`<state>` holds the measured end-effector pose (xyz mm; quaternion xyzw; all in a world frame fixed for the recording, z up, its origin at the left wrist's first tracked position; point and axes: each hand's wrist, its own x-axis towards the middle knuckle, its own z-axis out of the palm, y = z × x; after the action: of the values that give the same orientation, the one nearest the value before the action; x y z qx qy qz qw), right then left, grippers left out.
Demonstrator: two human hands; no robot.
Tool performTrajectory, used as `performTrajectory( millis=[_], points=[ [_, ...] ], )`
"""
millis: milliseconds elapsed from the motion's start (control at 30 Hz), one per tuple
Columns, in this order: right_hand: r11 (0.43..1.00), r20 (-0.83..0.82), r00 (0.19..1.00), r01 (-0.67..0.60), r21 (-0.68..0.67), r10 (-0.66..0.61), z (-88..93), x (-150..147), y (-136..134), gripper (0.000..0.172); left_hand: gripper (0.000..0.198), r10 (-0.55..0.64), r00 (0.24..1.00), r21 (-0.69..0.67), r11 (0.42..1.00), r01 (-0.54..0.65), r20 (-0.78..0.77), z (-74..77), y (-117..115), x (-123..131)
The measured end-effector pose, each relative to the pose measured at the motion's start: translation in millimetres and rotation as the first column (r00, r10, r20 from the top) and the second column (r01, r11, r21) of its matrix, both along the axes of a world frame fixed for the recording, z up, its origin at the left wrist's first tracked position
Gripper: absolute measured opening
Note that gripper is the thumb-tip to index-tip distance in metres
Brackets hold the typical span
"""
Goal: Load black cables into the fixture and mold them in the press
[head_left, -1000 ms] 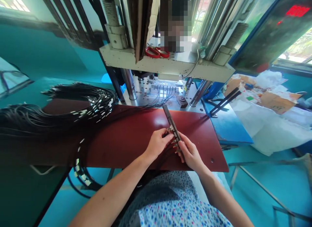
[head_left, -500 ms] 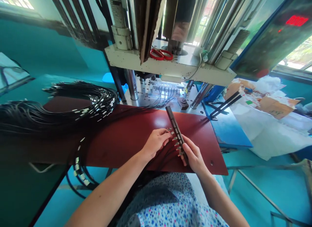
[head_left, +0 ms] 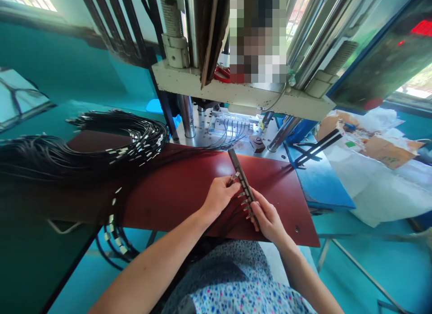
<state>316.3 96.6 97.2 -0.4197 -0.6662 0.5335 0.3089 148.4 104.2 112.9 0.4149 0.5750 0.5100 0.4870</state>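
Note:
My right hand (head_left: 266, 211) grips the lower half of a dark slotted metal bar (head_left: 243, 181), tilted with its top end to the left above the brown board. Several small metal cable connectors sit along the bar's left side, their black cables (head_left: 232, 218) trailing down below it. At the bar's upper slots my left hand (head_left: 221, 193) is closed, thumb and fingers pinching a cable connector (head_left: 236, 175) with a bright metal end. That connector touches or nearly touches the bar; I cannot tell how far it is seated.
Behind the brown board (head_left: 175, 188) stands a press (head_left: 243, 97) whose lower plate holds a clear fixture (head_left: 232, 125) with several cables. A large bundle of black cables (head_left: 148, 138) lies left. Red-handled scissors (head_left: 222, 74) rest on the press. A blue table (head_left: 324, 188) stands right.
My left hand has brought the connector against the upper part of the bar. The camera view has shifted slightly, so the surroundings appear a little farther right.

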Motion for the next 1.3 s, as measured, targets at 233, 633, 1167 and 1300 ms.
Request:
performTrajectory(
  millis=[233,633,1167,1300],
  points=[
    [0.996,-0.091,0.994,0.053,-0.071,-0.059,-1.8,0,0,0.048,0.023,0.075,0.995,0.149,0.987,-0.065,-0.065,-2.5,-4,-8],
    [0.991,-0.173,0.985,0.004,-0.131,-0.027,0.0,6,2,0.044,0.017,-0.011,0.989,-0.04,0.999,0.017,0.149,9.6,-3,-13],
    [0.995,-0.084,0.996,-0.046,-0.093,0.039,0.8,3,5,0.043,0.024,0.027,0.902,-0.077,0.997,0.007,0.431,2.5,-6,-24],
    [0.993,-0.115,0.993,-0.044,-0.112,0.031,1.9,6,4,0.043,0.023,0.05,0.874,-0.11,0.994,0.004,0.483,-1.6,-3,-33]
  ],
)
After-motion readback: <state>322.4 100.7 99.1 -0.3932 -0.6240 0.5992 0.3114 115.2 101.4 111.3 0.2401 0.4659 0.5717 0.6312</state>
